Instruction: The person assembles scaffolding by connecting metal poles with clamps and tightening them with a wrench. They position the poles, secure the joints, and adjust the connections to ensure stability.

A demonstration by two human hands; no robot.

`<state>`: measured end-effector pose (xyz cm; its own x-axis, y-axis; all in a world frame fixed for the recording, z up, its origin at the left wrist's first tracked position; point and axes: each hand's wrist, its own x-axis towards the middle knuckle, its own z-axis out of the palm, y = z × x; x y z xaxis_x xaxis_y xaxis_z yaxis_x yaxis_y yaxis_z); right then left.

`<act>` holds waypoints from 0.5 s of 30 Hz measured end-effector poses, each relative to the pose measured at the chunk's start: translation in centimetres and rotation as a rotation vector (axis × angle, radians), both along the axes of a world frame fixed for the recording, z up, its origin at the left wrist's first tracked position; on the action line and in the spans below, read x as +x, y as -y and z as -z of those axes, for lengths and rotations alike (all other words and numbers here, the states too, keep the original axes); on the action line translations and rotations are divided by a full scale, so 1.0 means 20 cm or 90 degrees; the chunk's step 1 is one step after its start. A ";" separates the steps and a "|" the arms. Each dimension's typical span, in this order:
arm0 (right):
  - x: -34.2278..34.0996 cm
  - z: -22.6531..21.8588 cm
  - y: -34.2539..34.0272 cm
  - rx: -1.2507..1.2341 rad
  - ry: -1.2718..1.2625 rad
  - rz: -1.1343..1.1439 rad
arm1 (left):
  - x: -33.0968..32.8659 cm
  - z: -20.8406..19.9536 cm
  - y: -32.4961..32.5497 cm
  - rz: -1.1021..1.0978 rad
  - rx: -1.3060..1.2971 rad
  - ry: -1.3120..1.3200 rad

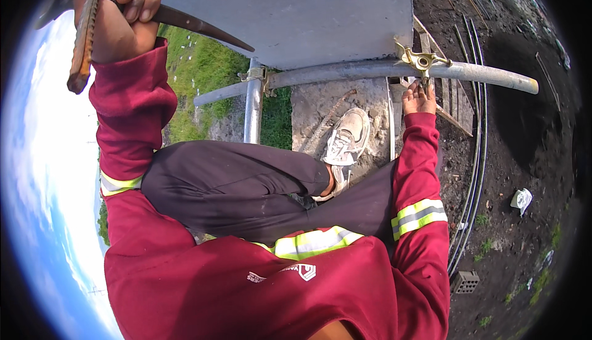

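Raised at the upper left, my left hand (137, 4) is closed around a dark tapered steel bar (200, 25), whose pointed end reaches right. A short length of rusty rebar (85, 50) hangs down by the same hand; how it is gripped is partly hidden. My right hand (419, 98) is below a brass-coloured scaffold coupler (422, 61), fingertips pinching its lower bolt part. That coupler sits on a grey scaffold tube (345, 70) running across in front of me. A second coupler (265, 80) joins this tube to an upright tube (253, 110) on the left.
A smooth grey panel (290, 13) stands beyond the tube. My shoe (348, 136) rests on a rough concrete ledge (305, 109). Right of it are a wooden pallet (457, 102), long thin rods (478, 155) and dark soil, lower down, with a hollow block (467, 282). Grass (200, 62) lies left.
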<state>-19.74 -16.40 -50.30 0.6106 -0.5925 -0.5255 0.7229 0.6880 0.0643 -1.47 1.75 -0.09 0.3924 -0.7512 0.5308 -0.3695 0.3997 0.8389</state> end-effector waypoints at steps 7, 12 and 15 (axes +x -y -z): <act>0.00 0.01 -0.01 0.004 0.029 0.005 | 0.00 0.00 0.00 0.007 0.001 -0.008; 0.00 0.01 0.00 -0.006 -0.001 -0.006 | 0.00 0.00 0.00 0.009 -0.001 -0.009; 0.00 0.02 0.00 -0.010 -0.011 -0.006 | 0.00 0.00 0.00 0.018 0.002 -0.011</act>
